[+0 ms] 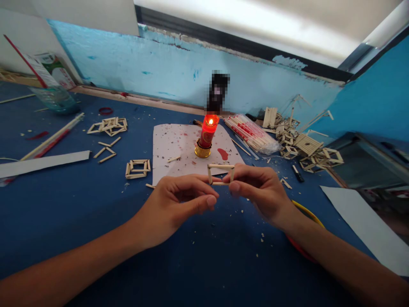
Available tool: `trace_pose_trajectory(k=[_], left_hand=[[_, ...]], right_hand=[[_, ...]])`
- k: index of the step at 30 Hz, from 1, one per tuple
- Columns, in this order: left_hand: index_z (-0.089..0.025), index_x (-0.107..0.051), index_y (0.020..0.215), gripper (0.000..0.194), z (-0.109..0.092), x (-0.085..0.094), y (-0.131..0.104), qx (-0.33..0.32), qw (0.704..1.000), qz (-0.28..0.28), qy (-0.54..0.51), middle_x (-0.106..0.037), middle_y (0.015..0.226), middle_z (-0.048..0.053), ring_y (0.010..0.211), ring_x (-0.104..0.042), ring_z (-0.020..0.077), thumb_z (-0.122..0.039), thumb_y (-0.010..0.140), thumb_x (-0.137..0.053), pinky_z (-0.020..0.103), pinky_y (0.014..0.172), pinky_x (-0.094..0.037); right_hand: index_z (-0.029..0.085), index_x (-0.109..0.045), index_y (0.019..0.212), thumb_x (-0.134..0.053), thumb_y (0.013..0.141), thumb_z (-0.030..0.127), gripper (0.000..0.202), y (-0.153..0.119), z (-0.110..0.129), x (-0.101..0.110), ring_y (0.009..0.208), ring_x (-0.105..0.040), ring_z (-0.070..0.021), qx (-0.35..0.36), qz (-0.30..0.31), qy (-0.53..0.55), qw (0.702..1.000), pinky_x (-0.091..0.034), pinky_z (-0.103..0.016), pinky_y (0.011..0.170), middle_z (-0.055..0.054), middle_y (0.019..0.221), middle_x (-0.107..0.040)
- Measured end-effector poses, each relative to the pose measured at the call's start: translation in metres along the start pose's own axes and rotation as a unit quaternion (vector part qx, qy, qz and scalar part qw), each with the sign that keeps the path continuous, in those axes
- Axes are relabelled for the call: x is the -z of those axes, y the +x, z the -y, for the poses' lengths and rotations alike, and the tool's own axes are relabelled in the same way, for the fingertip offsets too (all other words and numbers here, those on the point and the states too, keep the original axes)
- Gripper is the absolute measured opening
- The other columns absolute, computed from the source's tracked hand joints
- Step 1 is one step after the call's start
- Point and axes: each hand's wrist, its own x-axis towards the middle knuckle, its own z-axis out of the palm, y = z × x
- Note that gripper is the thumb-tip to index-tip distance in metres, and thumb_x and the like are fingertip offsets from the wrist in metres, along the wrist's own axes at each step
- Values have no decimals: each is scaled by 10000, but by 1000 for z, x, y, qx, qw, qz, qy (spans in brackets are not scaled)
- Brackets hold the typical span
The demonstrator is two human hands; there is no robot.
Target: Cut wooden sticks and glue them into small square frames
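Note:
A small rectangular frame of wooden sticks [221,166] is raised above the blue table, in front of a lit red candle [208,132] on a gold base. My right hand [260,189] pinches the frame's right side between thumb and fingers. Just left of the frame is my left hand [182,198], its thumb apart from the fingers; the fingertips reach behind the frame's lower left corner, and whether they touch it is hard to see. The candle stands on a stained white sheet [162,145].
Stick squares [138,169] and loose sticks [108,150] lie left. Bagged sticks [252,133] and a stick model [308,145] are at the back right. A yellow and red tool [308,213] lies under my right forearm. A plastic cup [56,100] stands far left.

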Motion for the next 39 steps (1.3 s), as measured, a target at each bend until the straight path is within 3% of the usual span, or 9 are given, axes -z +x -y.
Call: trace_pose_trajectory(k=[3,6,9,15,25,27,31,33,39], left_hand=[[-279,-881,856,88,0,2,0,5,1000,-12,26,-836,1085,-22,727,-715,60,-197,878,-854,147,701,-577],[-262,-874,856,46,1,4,1,1,999,-16,51,-847,991,-16,698,-699,66,-219,865,-859,165,708,-570],[-244,-871,886,37,3,7,1,14,996,-13,87,-839,912,-2,691,-682,94,-274,873,-852,202,695,-550],[-219,-861,903,146,5,10,-3,32,989,17,144,-819,869,25,744,-661,149,-362,896,-833,251,684,-507],[-227,-864,923,142,5,11,-4,34,985,41,162,-825,880,18,752,-673,148,-363,911,-824,256,698,-516],[-230,-872,915,117,5,11,-3,44,991,24,125,-817,854,15,716,-659,134,-340,896,-840,238,668,-516],[-229,-894,853,91,3,12,3,54,998,-23,-10,-810,809,26,622,-645,112,-310,815,-908,217,595,-528],[-236,-900,833,103,0,13,6,45,997,-41,-39,-804,782,24,570,-622,97,-322,786,-932,211,563,-524],[-248,-911,823,191,-2,18,7,21,996,-57,-65,-786,705,20,532,-619,80,-399,738,-991,189,547,-507]], right_hand=[[280,-848,911,-861,903,209,73,14,15,11,692,-722,-151,153,-79,-221,960,-562,-277,600,5,832,-807],[267,-831,975,-783,993,217,71,44,27,30,689,-726,-170,353,-146,-519,765,-565,-316,602,-33,869,-810],[237,-817,1022,-725,1033,212,96,77,24,48,799,-752,-202,417,-120,-607,665,-571,-341,673,-68,938,-815],[207,-797,979,-650,1077,228,177,102,10,55,770,-714,-188,432,-66,-686,582,-515,-329,634,-50,878,-803],[190,-789,989,-658,1064,185,151,102,13,49,745,-716,-193,438,-54,-717,539,-512,-332,600,-47,874,-810],[200,-795,1022,-688,1048,182,112,97,17,48,760,-727,-198,453,-85,-684,566,-538,-337,629,-57,895,-812],[264,-803,999,-755,1011,208,75,66,22,37,699,-696,-190,385,-214,-543,714,-540,-352,632,-44,857,-781],[272,-787,970,-755,1012,225,71,43,16,30,629,-646,-173,322,-198,-515,770,-520,-340,592,-16,769,-732],[209,-780,1058,-711,1041,212,71,-2,-22,19,668,-698,-157,316,42,-575,754,-504,-319,626,-15,896,-807]])
